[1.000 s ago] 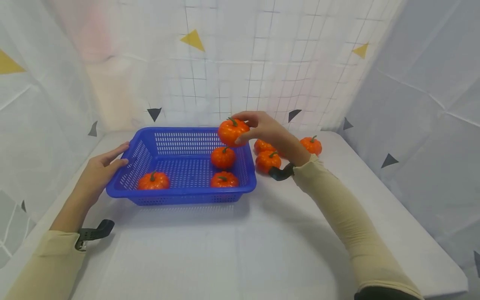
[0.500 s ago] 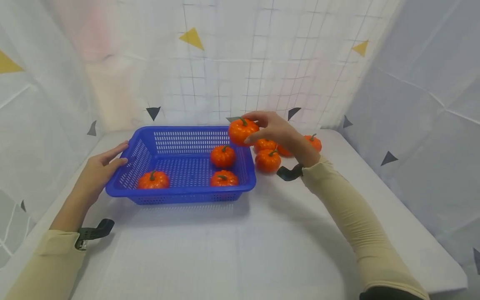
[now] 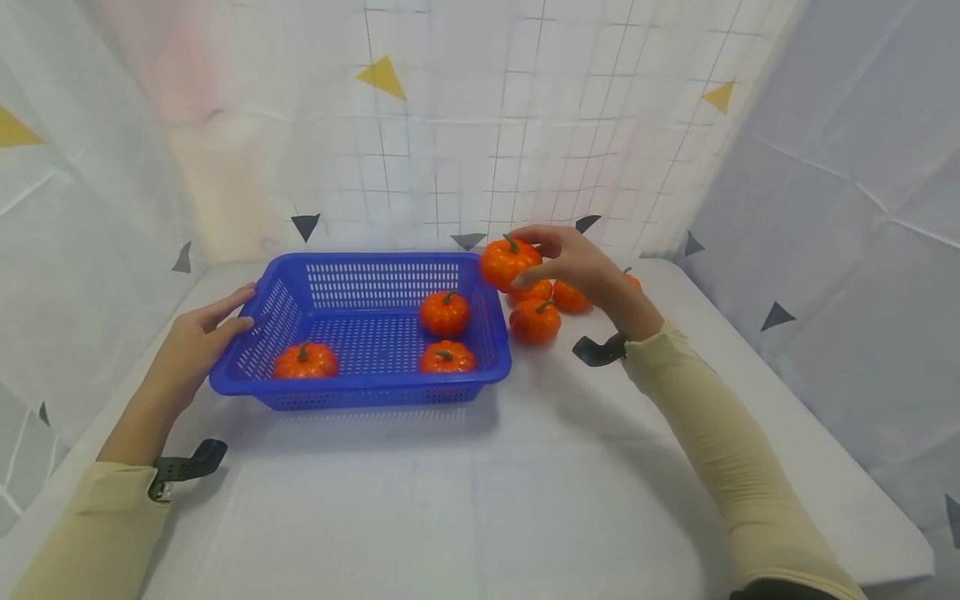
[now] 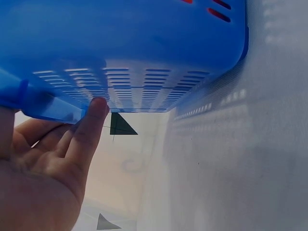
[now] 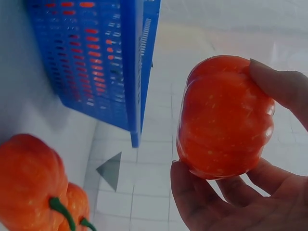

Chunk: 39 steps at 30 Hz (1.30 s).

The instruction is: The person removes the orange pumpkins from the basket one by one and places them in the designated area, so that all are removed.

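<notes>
My right hand (image 3: 573,265) pinches a small orange pumpkin (image 3: 508,263) with a green stem, held up over the basket's back right corner. In the right wrist view the thumb and fingers span the pumpkin (image 5: 224,118), clear of the blue wall. A blue plastic basket (image 3: 360,382) with slotted walls stands on the table. On its left rim is my left hand (image 3: 191,346), thumb over the edge and fingers under it along the outer wall. Inside the basket are a pumpkin (image 3: 306,362) at front left, one (image 3: 445,313) at right and another (image 3: 447,357) at front right.
Right of the basket, several more pumpkins rest on the white table (image 3: 480,500), among them a near one (image 3: 535,322) and one (image 3: 572,297) behind it. My right forearm partly covers the farthest. White sheeting (image 3: 442,125) closes off the back and sides.
My right hand has moved right with its pumpkin, from above the basket's right part to its back right corner. The left hand and the basket have stayed put.
</notes>
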Available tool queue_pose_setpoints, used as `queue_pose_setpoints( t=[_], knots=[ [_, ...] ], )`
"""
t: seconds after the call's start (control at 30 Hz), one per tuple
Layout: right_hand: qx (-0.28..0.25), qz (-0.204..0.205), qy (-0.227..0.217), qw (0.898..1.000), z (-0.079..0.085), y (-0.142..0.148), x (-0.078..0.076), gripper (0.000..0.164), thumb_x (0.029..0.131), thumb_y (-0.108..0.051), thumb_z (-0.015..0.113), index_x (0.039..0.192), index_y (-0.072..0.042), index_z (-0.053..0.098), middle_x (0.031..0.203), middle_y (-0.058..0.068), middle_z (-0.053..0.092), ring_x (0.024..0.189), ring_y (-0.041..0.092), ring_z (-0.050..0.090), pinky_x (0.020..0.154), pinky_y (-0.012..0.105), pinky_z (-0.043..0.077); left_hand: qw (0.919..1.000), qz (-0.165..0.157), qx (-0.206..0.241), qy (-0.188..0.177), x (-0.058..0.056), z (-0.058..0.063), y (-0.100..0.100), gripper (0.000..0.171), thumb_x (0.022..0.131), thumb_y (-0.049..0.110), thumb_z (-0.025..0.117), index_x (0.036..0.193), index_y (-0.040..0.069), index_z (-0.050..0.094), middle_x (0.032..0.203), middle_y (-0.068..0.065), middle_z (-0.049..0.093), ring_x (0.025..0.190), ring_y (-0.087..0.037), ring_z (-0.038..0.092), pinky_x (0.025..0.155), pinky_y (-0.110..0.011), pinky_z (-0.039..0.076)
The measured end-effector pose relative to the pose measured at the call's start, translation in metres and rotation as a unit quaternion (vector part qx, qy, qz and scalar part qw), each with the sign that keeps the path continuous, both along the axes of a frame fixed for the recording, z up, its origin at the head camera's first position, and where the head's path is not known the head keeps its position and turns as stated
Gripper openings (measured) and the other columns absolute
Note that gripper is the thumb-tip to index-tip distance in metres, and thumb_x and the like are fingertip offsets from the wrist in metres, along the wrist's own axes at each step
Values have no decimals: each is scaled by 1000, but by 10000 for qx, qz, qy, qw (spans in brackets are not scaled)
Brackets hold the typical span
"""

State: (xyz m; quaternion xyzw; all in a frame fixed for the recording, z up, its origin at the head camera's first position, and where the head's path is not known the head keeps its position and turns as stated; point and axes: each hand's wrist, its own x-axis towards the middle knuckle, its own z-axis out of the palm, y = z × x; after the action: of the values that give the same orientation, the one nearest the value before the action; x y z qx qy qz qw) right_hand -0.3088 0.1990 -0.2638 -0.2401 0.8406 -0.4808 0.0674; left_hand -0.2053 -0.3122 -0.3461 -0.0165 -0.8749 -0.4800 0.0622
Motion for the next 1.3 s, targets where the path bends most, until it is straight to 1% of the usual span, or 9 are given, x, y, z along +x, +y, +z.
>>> queue_pose_setpoints(
  t=[0.13,0.3,0.43,0.53,0.73,0.83,1.03,1.23,1.3],
  knots=[
    [25,-111,22,9999,-3,8,2,64,81,-18,85,141,-20,64,129,1,66,119,25,58,104,50,46,10000,10,-34,14,0,1,0,61,110,41,51,163,18,32,167,-14,28,151,-47,25,111,-68,31],
    [-60,-273,-106,9996,-9,20,3,63,81,-15,85,140,-20,65,128,4,66,119,26,57,102,49,48,10000,-1,11,16,0,1,1,61,110,40,51,163,18,32,167,-15,28,151,-47,24,112,-68,29],
    [-90,-383,-304,9988,-15,27,3,64,81,-11,85,141,-17,64,129,8,65,119,28,57,100,46,52,10000,-23,53,-55,-1,0,1,61,110,39,51,164,19,31,168,-15,28,152,-46,23,113,-67,29],
    [-39,-486,-404,9980,-17,32,3,66,82,-10,85,143,-15,62,131,10,64,120,29,58,100,44,54,10000,-26,36,-68,-2,-1,1,61,110,39,52,164,19,32,168,-14,28,151,-46,25,113,-67,30],
    [-42,-601,-569,9966,-20,41,1,70,82,-9,86,146,-15,58,134,10,62,122,29,57,99,44,56,10000,60,31,-15,-2,0,1,61,109,41,52,163,20,33,168,-12,29,152,-44,25,114,-66,30],
    [-33,-606,-583,9965,-22,45,0,69,82,-9,85,145,-15,58,134,10,61,122,29,57,97,42,57,9999,91,47,-13,-2,0,0,61,109,41,52,163,19,33,168,-13,29,152,-44,25,114,-66,29],
    [33,-640,-475,9968,-25,53,-1,65,83,-7,84,143,-13,60,134,10,60,121,29,56,99,42,56,9999,106,-19,-3,-2,0,0,61,109,42,52,163,21,34,167,-13,30,151,-45,25,113,-67,30],
    [162,-751,-540,9956,-30,62,-2,67,84,-8,83,146,-13,57,138,10,58,123,31,55,100,45,55,9999,119,-34,-32,-2,0,0,61,109,42,52,163,20,33,167,-14,29,151,-45,25,113,-68,30],
    [186,-814,-557,9949,-31,66,-2,68,85,-9,83,148,-13,56,140,11,57,124,32,54,100,44,55,9999,114,-46,-15,-2,1,0,61,109,42,52,163,20,33,167,-14,29,151,-45,25,113,-68,30]
  ],
)
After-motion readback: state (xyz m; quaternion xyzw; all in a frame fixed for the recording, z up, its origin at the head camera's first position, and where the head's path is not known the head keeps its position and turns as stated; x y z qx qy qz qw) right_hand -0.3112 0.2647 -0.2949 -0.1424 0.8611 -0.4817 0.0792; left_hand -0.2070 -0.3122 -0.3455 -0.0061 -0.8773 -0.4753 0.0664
